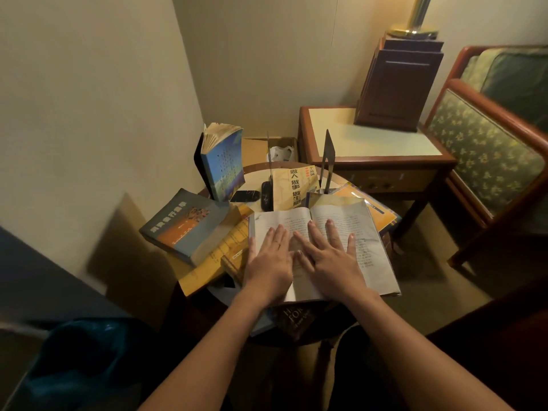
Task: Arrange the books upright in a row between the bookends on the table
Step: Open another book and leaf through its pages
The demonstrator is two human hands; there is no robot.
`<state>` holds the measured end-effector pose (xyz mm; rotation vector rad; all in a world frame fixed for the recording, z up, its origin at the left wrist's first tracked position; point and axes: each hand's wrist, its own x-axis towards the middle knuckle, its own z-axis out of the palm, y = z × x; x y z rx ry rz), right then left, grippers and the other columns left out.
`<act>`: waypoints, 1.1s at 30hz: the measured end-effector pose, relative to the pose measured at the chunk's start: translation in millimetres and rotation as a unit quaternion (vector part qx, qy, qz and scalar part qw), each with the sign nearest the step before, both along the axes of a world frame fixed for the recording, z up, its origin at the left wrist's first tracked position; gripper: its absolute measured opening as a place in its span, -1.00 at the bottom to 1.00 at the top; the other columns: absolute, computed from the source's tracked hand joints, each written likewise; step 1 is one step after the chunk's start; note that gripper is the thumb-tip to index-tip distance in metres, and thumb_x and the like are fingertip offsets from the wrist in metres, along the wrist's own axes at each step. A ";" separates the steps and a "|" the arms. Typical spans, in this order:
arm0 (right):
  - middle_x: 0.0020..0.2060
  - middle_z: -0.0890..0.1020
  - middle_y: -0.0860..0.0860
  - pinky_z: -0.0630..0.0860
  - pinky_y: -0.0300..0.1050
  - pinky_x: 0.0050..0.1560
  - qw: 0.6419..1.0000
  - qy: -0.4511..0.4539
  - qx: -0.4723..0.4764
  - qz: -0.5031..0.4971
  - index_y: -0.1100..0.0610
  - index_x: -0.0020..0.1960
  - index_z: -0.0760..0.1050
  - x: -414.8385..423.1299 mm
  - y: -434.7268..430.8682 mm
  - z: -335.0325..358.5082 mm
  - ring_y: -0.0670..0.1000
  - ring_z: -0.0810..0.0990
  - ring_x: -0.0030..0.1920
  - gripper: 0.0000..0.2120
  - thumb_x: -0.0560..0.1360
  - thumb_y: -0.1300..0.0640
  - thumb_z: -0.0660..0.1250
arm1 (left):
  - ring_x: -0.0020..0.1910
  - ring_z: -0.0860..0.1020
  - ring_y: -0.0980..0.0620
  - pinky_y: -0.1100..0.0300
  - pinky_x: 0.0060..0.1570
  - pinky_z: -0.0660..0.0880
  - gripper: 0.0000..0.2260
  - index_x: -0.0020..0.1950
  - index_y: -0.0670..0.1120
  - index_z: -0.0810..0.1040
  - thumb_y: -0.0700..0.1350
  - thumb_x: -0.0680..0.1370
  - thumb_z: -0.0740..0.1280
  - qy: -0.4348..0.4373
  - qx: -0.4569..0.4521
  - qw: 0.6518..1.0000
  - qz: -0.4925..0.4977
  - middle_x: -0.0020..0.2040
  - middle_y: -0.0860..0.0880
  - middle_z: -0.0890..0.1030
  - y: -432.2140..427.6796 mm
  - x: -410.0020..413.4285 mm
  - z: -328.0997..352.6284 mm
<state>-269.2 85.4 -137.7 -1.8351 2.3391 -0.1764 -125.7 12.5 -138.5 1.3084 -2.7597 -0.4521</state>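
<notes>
A: Both hands are down flat on the open book [364, 241]. It's lying on the heap of books [189, 229] on the surface [252, 176], just short of the metal bookend [327, 155].

B: No grip closed. Left hand [268, 256] and right hand [329, 256] have fingers straight, palms on the pages.

A: I'd fold it shut first, then stand it upright by that bookend.

Both hands [299, 256] flat on open book [364, 232]
</notes>
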 end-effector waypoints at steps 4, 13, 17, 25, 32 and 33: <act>0.58 -0.28 -0.16 -0.31 0.43 0.48 1.000 0.000 0.001 -0.001 -0.35 0.56 -0.25 -0.3 -0.9 -1.4 0.09 -0.44 0.54 -0.45 0.62 -0.34 -0.19 | 0.58 -0.27 0.18 -0.11 0.54 -0.30 -0.47 0.64 0.03 -0.12 0.11 0.70 -0.09 0.050 0.000 0.999 0.001 0.63 0.13 -0.16 43.3 34.6 -11.6; 0.60 -0.24 -0.15 -0.37 0.39 0.46 1.000 0.006 -0.004 -0.002 -0.32 0.57 -0.24 -0.3 -0.9 -1.9 0.09 -0.43 0.55 -0.44 0.62 -0.33 -0.18 | 0.59 -0.21 0.15 -0.23 0.52 -0.30 -0.51 0.63 0.13 -0.08 0.12 0.70 -0.05 0.017 -0.006 1.000 0.007 0.62 0.19 -0.11 28.3 32.5 -6.7; 0.60 -0.23 -0.15 -0.36 0.38 0.46 1.000 -0.001 -0.001 -0.004 -0.32 0.58 -0.21 0.2 -0.2 1.1 0.09 -0.43 0.55 -0.45 0.62 -0.33 -0.17 | 0.60 -0.21 0.08 -0.27 0.51 -0.28 -0.51 0.62 0.16 -0.12 0.12 0.71 -0.07 -0.028 0.002 0.999 0.016 0.63 0.11 -0.15 -9.8 12.5 1.6; 0.60 -0.23 -0.16 -0.33 0.40 0.48 1.000 -0.002 -0.006 0.000 -0.36 0.56 -0.23 -0.3 1.2 0.3 0.09 -0.42 0.55 -0.45 0.60 -0.37 -0.20 | 0.60 -0.23 -0.13 -0.21 0.51 -0.32 -0.43 0.61 0.22 -0.13 0.30 0.64 -0.07 -0.010 0.009 0.996 0.085 0.64 -0.07 -0.22 -18.0 15.8 -0.3; 0.59 -0.24 -0.16 -0.33 0.40 0.48 1.000 0.000 -0.007 -0.005 -0.36 0.56 -0.23 -0.1 1.0 -1.3 0.09 -0.44 0.55 -0.45 0.61 -0.36 -0.20 | 0.61 -0.17 -0.15 -0.30 0.42 -0.39 -0.25 0.62 0.18 -0.14 0.47 0.52 -0.04 -0.039 0.035 0.991 0.121 0.64 -0.17 -0.02 -33.1 19.6 2.4; 0.59 -0.25 -0.16 -0.33 0.41 0.48 1.000 0.001 -0.007 -0.006 -0.36 0.56 -0.23 -0.2 0.6 -2.0 0.09 -0.44 0.55 -0.45 0.61 -0.36 -0.20 | 0.61 -0.14 -0.16 -0.31 0.42 -0.39 -0.23 0.62 0.18 -0.13 0.49 0.51 -0.02 -0.037 0.041 0.991 0.123 0.63 -0.17 0.03 -36.0 19.6 2.2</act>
